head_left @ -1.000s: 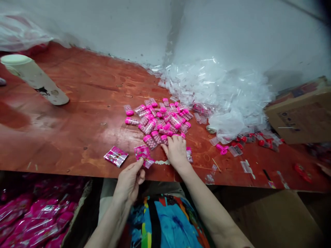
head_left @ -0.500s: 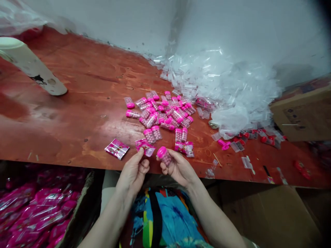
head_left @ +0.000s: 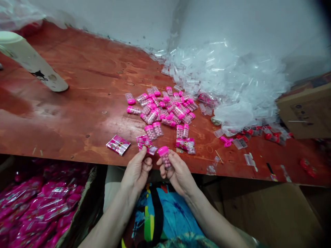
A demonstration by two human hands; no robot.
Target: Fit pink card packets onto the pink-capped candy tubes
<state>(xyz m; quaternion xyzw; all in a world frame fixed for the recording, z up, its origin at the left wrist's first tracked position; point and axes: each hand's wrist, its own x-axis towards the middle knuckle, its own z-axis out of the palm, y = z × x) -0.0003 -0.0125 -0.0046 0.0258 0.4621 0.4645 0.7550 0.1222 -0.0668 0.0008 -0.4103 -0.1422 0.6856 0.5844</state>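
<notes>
My right hand [head_left: 177, 170] holds a clear bottle [head_left: 164, 158] of pink beads with a pink cap, between thumb and fingers near the table's front edge. My left hand [head_left: 138, 168] is closed, its thumb and finger at the lower edge of a pink printed packet [head_left: 145, 142]. A flat pink packet [head_left: 118, 144] lies to the left, and another packet [head_left: 185, 145] lies to the right under two upright-looking bottles [head_left: 182, 131]. Another pair of bottles [head_left: 153, 130] sits just behind the left hand's packet. Farther back is a pile of pink-capped bottles [head_left: 165, 108].
Clear empty tubes [head_left: 219, 72] are heaped against the wall. A cardboard box [head_left: 307, 110] stands at right, a pale bottle [head_left: 38, 65] at left. Below the table [head_left: 77, 127], a container holds pink packets [head_left: 46, 206]. Red-capped pieces [head_left: 274, 136] lie at right.
The bottle in my right hand is more upright, with its cap turned up. The view has shifted slightly, and my left hand remains at the packet.
</notes>
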